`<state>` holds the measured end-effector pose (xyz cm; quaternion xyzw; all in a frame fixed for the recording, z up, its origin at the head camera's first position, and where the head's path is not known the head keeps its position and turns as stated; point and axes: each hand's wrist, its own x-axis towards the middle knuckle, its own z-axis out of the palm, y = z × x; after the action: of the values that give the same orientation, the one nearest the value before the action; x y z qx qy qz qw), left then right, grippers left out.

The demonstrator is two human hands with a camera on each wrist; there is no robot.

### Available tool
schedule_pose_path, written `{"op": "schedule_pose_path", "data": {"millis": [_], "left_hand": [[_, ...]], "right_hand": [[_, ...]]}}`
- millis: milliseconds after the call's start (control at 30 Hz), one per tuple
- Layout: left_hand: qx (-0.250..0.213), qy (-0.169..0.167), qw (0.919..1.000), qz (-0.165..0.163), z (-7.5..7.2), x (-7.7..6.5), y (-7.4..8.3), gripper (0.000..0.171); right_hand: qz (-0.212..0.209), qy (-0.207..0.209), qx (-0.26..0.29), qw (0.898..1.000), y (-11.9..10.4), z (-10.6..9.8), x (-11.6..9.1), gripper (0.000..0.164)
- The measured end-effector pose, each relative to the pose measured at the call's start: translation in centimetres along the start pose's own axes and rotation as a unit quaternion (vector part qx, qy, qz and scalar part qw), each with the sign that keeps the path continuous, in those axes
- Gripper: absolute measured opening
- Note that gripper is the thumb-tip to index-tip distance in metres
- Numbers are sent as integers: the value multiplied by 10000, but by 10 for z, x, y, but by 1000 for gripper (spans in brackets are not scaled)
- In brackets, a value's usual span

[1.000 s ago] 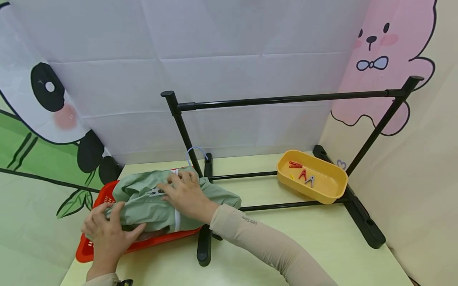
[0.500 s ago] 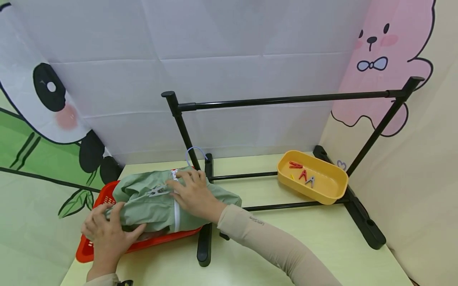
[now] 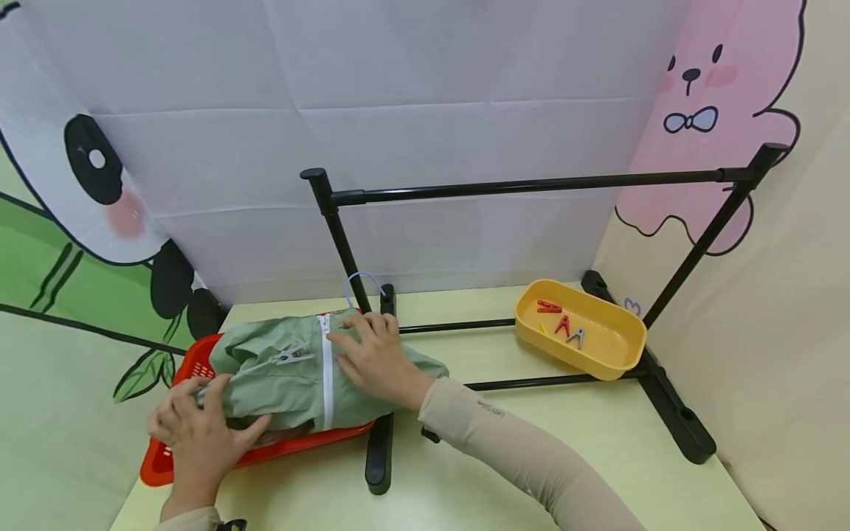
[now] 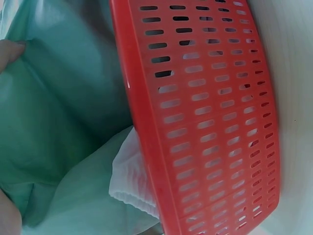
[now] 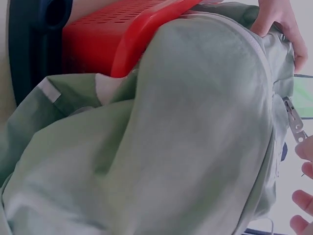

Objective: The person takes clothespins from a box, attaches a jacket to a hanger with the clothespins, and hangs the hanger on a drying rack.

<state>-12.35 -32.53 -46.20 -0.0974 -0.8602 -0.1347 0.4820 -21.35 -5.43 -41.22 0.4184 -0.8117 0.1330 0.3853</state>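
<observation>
A green jacket [image 3: 265,376] with a white zipper [image 3: 327,369] lies bunched over a red basket [image 3: 265,451]. My left hand [image 3: 199,428] holds the jacket's left end at the basket's near corner, thumb and fingers bent about the cloth. In the left wrist view its fingertips [image 4: 9,53] dent the fabric. A grey clothespin [image 3: 292,355] sits on the jacket between the hands. My right hand [image 3: 380,359] is over the jacket right of the zipper, fingers loosely spread. The right wrist view shows its fingertips [image 5: 304,198] apart from the cloth, beside the clothespin.
A black rack [image 3: 531,186] stands on the table, its left foot behind the jacket. At its right side sits a yellow tray [image 3: 614,346] with red and grey clothespins [image 3: 563,323]. A pale blue hanger hook [image 3: 364,276] sticks up behind the jacket.
My right hand has moved right, off the clothespin and past the zipper, which now shows more fully. The left hand and the jacket have stayed nearly still.
</observation>
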Motion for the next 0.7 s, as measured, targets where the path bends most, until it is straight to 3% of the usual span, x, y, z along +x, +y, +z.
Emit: {"op": "schedule_pose_path", "data": {"millis": [467, 700], "left_hand": [[-52, 34, 10000, -27, 2, -1, -1, 85], [-61, 68, 9999, -65, 4, -3, -2, 86]], "right_hand": [[275, -358, 88, 9989, 27, -8, -16, 25], [342, -252, -41, 9991, 39, -7, -26, 22]]}}
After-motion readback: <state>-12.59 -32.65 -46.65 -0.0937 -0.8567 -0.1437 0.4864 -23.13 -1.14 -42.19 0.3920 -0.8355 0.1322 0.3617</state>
